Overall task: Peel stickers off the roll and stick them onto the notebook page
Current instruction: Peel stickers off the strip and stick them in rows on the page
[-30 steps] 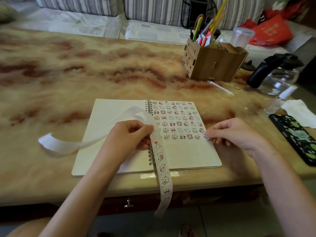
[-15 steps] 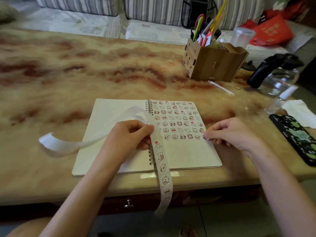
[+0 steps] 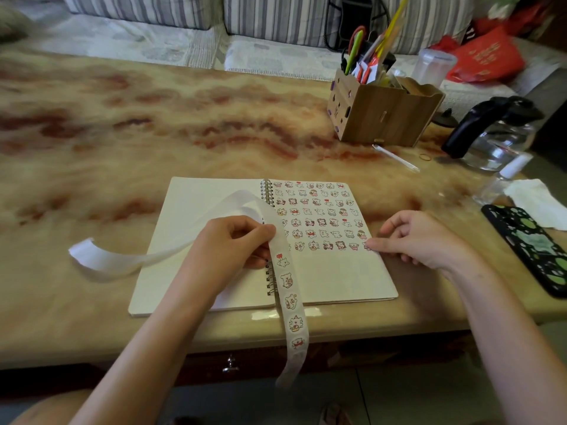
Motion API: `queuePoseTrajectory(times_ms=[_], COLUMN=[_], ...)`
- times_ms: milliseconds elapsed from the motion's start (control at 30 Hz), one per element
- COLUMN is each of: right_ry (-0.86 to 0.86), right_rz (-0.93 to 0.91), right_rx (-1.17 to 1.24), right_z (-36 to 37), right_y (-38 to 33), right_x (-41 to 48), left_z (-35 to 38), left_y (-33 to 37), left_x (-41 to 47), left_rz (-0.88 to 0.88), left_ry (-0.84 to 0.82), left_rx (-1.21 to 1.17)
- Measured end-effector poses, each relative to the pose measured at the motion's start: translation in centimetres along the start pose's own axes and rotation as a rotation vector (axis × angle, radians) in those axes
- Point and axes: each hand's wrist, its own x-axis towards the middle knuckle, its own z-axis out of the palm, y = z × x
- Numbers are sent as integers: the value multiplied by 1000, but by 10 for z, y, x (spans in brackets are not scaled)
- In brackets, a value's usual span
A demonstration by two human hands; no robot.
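Observation:
An open spiral notebook (image 3: 337, 277) lies near the table's front edge. Rows of small cartoon stickers fill the upper half of its right page. My left hand (image 3: 227, 250) pinches the sticker strip (image 3: 290, 299) over the spiral. The strip's printed end hangs past the table edge. Its bare backing (image 3: 101, 259) loops away to the left. My right hand (image 3: 420, 240) rests at the page's right edge, a fingertip pressing on a sticker (image 3: 366, 246) at the end of the lowest row.
A wooden pen organizer (image 3: 383, 118) stands at the back right, with a loose pen (image 3: 395, 157) in front of it. Further right are a glass kettle (image 3: 497, 139), a small bottle (image 3: 503, 179), a tissue (image 3: 537, 200) and a patterned phone (image 3: 530, 243). A striped sofa runs behind the table.
My right hand has brought the sticker it pinched down onto the page at the end of the last row. My left hand and the strip have stayed in place.

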Motion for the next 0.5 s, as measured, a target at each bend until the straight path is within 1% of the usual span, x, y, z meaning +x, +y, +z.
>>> queuePoseTrajectory(times_ms=[300,500], right_ry=[33,47], right_rz=[-24,-21], right_rx=[62,-5], right_z=[-1,6], right_y=[4,2], right_x=[2,2], left_z=[0,0], left_y=[-1,-2], left_x=[1,2], left_rz=[7,7], left_ry=[6,8], left_rx=[-2,5])
